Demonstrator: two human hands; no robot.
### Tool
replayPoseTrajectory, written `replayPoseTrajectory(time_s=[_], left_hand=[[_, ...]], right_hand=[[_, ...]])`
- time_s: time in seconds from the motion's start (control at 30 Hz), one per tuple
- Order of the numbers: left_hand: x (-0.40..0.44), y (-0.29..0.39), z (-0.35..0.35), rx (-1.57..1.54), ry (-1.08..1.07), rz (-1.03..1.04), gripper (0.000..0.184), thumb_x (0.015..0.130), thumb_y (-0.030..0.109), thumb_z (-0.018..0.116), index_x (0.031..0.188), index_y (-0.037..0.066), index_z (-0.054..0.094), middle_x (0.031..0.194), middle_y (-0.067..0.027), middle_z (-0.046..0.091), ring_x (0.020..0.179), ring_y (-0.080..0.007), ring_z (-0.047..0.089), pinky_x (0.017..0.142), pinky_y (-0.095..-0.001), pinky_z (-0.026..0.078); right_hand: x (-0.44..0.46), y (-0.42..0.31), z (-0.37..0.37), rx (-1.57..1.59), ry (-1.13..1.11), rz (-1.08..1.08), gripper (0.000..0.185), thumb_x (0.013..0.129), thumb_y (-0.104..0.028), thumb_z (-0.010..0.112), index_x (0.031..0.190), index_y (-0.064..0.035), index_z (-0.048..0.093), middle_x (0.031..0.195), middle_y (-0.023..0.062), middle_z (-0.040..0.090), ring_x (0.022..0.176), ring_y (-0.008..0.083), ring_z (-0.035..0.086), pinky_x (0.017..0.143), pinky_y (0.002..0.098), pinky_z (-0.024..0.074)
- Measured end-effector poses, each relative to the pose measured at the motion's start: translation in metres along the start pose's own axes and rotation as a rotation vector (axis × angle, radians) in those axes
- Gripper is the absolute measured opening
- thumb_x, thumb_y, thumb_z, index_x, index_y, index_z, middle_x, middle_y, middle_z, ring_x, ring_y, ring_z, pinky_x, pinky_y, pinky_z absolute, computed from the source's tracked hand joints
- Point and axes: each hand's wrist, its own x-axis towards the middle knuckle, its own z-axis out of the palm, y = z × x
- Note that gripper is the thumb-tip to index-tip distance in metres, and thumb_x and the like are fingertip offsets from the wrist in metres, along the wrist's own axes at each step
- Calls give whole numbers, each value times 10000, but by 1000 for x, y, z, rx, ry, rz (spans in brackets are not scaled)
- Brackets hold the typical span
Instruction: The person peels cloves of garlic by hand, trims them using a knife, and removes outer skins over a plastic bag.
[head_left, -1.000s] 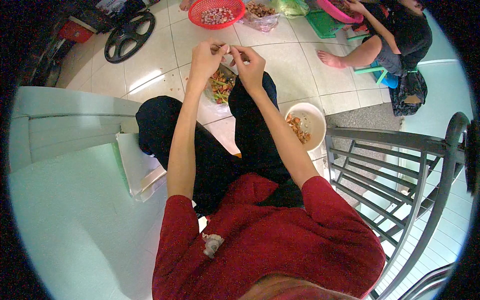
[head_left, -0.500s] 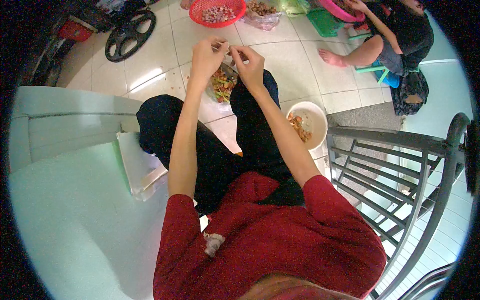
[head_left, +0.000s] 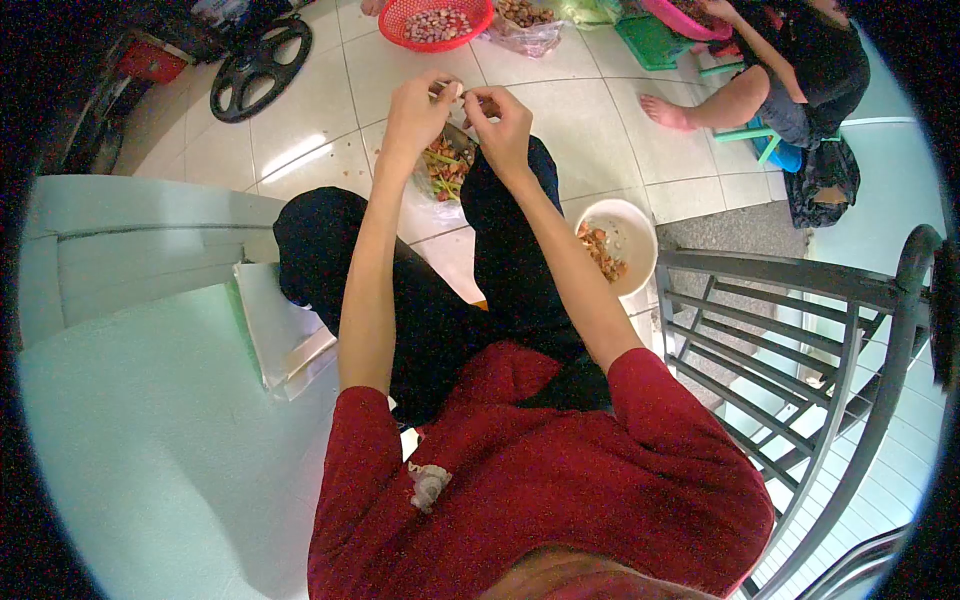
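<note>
My left hand (head_left: 422, 112) is raised above the floor between my knees, its thumb and fingers pinched on a small pale bulb (head_left: 457, 90), which looks like a shallot or garlic clove. Close beside it, my right hand (head_left: 502, 122) is closed with its fingertips near the bulb; what these fingers grip is too small to make out. Below both hands lies a clear plastic bag (head_left: 434, 190) of mixed red, brown and green scraps, partly hidden by my right knee. To the right of that knee stands a white bucket (head_left: 646, 240) with orange-brown peelings inside.
A red basket (head_left: 484, 30) of peeled, purple-white shallots sits ahead, beside a plastic bag (head_left: 530, 42) of brown pieces. Another person (head_left: 800, 70) sits on a green stool at the right, near a pink basket (head_left: 680, 22). Metal railing (head_left: 780, 280) borders my right; a black wheel (head_left: 262, 70) lies at left.
My fingers have shifted slightly around the small pale bulb, which shows a little more between my hands. The view has moved very little.
</note>
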Motion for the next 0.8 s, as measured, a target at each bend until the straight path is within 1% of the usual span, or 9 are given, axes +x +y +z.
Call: replayPoseTrajectory(time_s=[0.1,0.17,0.27,0.33,0.4,0.47,0.53,0.63,0.8], left_hand=[[1,-2,1,24,-1,-7,193,916,177,651,1023,33,722,889,-189,727,823,-341,707,781,-418,536],[0,-1,1,26,6,-2,193,920,174,645,1028,34,723,890,-191,726,833,-344,705,791,-423,533],[-1,6,-2,-3,-27,-109,196,921,174,647,1038,38,725,900,-193,727,853,-336,706,797,-420,532],[0,1,-1,2,13,9,198,921,177,652,1045,42,727,898,-201,726,818,-324,711,771,-413,536],[0,1,-1,-27,-2,-5,196,922,173,652,1046,40,726,899,-200,727,808,-318,712,762,-407,538],[-1,5,-4,-57,-17,-17,194,924,169,653,1047,38,726,900,-199,728,799,-311,714,754,-401,540],[-1,7,-5,-111,-72,-138,193,929,158,650,1050,28,725,903,-188,733,808,-303,716,763,-392,543],[0,6,-4,-46,-27,-45,204,934,157,648,1058,14,724,900,-169,740,793,-280,719,751,-379,546],[0,0,-2,-89,-39,-21,218,933,168,653,1056,5,726,885,-163,742,738,-255,717,711,-371,547]], right_hand=[[0,2,1,47,22,104,207,878,-195,716,912,9,712,811,133,709,676,192,678,629,322,522],[1,8,2,43,37,98,206,880,-196,718,918,7,715,812,132,710,676,193,679,631,322,522],[3,6,2,37,45,94,211,885,-200,722,932,6,719,819,133,712,680,196,681,634,323,524],[4,1,1,36,38,95,216,888,-203,723,939,7,721,825,134,713,683,198,683,637,324,525],[4,0,0,10,12,28,193,933,-141,688,973,48,695,800,91,706,621,135,675,582,254,497],[3,2,1,-4,25,9,190,932,-136,690,977,49,696,811,93,709,627,134,678,587,252,498],[5,2,1,-20,37,-12,188,932,-131,691,980,51,697,822,94,711,633,133,681,591,249,499],[5,1,0,26,25,-7,175,930,-116,691,978,52,700,836,94,715,643,133,687,600,246,502],[4,-1,-1,6,21,-29,171,930,-118,695,980,45,712,837,89,723,655,128,686,606,248,505]])
